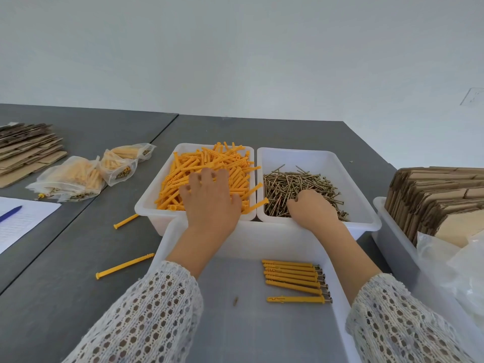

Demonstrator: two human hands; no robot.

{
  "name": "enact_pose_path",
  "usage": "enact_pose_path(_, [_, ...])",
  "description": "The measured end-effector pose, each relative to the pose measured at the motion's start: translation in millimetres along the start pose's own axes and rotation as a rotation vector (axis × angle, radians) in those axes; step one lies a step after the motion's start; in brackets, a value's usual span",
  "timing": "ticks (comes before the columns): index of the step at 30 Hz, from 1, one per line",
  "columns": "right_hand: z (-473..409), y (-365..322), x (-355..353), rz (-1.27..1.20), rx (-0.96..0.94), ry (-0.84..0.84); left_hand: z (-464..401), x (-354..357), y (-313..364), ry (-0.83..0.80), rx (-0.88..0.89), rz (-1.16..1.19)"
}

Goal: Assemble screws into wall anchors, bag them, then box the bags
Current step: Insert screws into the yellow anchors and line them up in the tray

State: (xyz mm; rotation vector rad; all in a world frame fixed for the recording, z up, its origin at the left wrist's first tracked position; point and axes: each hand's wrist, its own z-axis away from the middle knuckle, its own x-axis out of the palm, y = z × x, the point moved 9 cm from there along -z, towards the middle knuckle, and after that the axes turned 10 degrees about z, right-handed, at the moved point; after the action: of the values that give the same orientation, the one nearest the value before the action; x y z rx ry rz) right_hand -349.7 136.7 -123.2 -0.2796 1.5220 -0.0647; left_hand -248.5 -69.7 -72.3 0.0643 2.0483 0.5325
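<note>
left hand [209, 197] lies spread, fingers straight, on the anchors [209, 166] in the anchor bin [146, 203]. right hand [311, 208] is in the screw bin [366, 213], just right of the anchor bin, fingers curled down into the screws [296, 184]; whether it pinches one i cannot tell (fingertips hidden in the pile).

handling, judged: anchors are light, stiff plastic, long and ribbed, likely to roll and tangle; best taken mid-shaft, collar end free for the screw. screws are thin, hard, sharp-tipped and interlocked, so one should be lifted by head or shank, not raked. a bag [70, 179] will be soft and slack, slippery film; hold by the mouth.

near side of the anchor bin: the tray [167, 244] holding seven assembled pieces [293, 280], side by side, screw heads to the right. two loose anchors [125, 265] lie on the table left of the tray. filled bags sit left of the anchor bin, flat cardboard [28, 150] beyond them, paper and pen [10, 213] nearer. more cardboard [432, 200] stands in a bin far right.

table [78, 297] grey, smooth, two tops butted; plain pale wall behind.
</note>
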Motion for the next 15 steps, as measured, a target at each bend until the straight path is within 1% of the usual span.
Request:
enact_pose_path(2, [1.3,-1.0,-1.1,-0.006,0.000,0.009,-1.0,14.8,-20.6,-0.142,-0.144,-0.106])
enact_pose_path(4, [0.8,-0.6,0.2,-0.002,0.009,-0.010,-1.2,23.7,-31.5,-0.214,-0.203,-0.114])
enact_pose_path(10, [1.7,0.0,1.9,-0.002,0.031,-0.029,-2.9,23.0,-32.2,-0.213,-0.177,-0.115])
enact_pose_path(15, [6.0,1.5,-8.3,-0.007,0.052,0.091,-5.8,18.6,-33.1,-0.200,-0.166,-0.043])
